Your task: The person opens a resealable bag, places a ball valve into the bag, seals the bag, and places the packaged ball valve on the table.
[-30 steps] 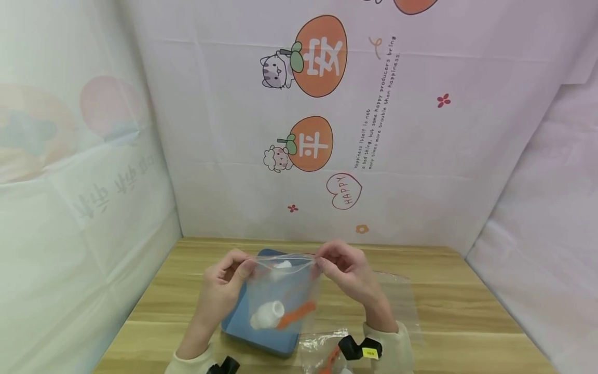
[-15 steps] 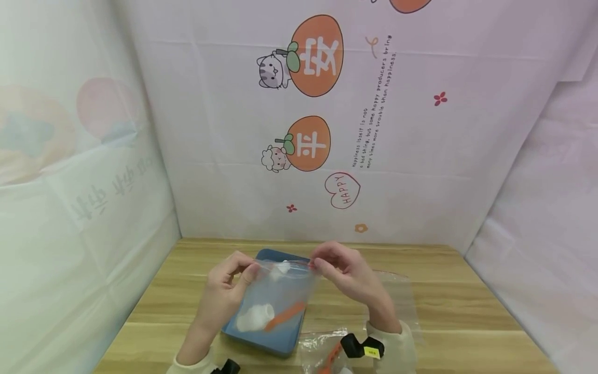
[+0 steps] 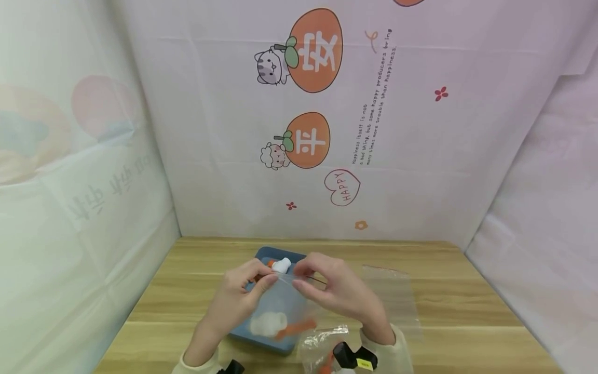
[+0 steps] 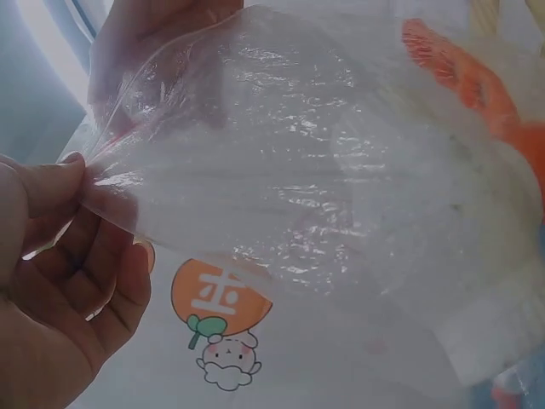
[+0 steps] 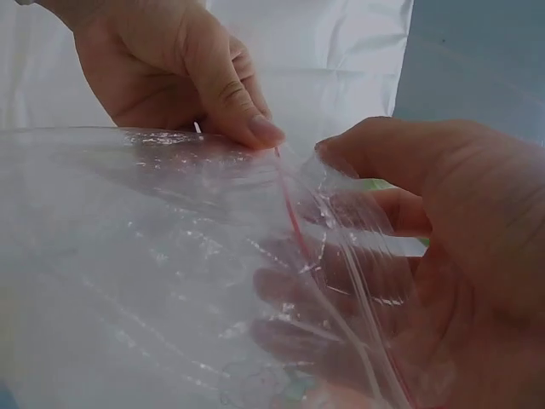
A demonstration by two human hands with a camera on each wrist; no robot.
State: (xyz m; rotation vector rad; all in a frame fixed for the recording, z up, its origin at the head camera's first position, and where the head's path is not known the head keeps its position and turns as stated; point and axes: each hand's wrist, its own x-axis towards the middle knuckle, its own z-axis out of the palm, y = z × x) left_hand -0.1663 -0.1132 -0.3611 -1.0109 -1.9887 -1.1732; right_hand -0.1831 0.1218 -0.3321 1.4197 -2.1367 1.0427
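A clear zip bag (image 3: 291, 297) hangs upright between my hands, holding a white bottle-like plastic piece (image 3: 268, 324) and a ridged orange strip (image 3: 296, 329). My left hand (image 3: 240, 296) pinches its top edge at the zip; the left wrist view shows the film (image 4: 298, 170) gathered at thumb and forefinger. Beside it, my right hand (image 3: 343, 291) has thumb and forefinger apart. In the right wrist view that hand (image 5: 477, 213) has its fingers spread behind the film, thumb tip right by the bag's lip, close to the red zip line (image 5: 294, 217).
Behind the bag lies a blue tray (image 3: 285, 347) with another white piece (image 3: 282, 265) in it. A second clear bag (image 3: 322, 340) with orange and white parts sits at the front. To the right, a flat clear bag (image 3: 397, 296) lies on the wooden table (image 3: 467, 311).
My right hand has let its corner of the bag go and moved left, close to the left hand. My left hand has shifted slightly right and down, still pinching the bag.
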